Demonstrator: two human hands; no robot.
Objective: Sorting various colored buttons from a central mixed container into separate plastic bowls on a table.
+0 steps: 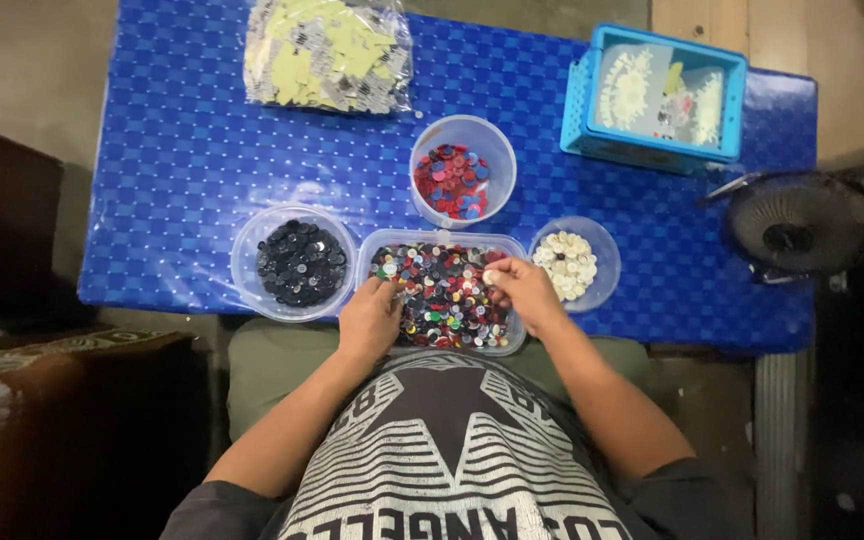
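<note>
A clear rectangular tub (pixel 444 238) full of mixed coloured buttons sits at the near edge of the blue table (pixel 182 160). My left hand (pixel 369 318) rests on its left end, fingers curled into the buttons. My right hand (pixel 524 291) hovers over the tub's right end and pinches a small white button (pixel 491 277) between thumb and fingertips. A round bowl of black buttons (pixel 299 263) stands left of the tub. A round bowl of white buttons (pixel 570 262) stands to the right. Behind the tub, a tall cup (pixel 460 176) holds red and blue buttons.
A clear bag of pale yellow and grey pieces (pixel 328 52) lies at the far edge. A blue basket with white items (pixel 655 95) stands at the far right. A small black fan (pixel 800 227) sits off the table's right end. Dark furniture (pixel 2 220) stands on the left.
</note>
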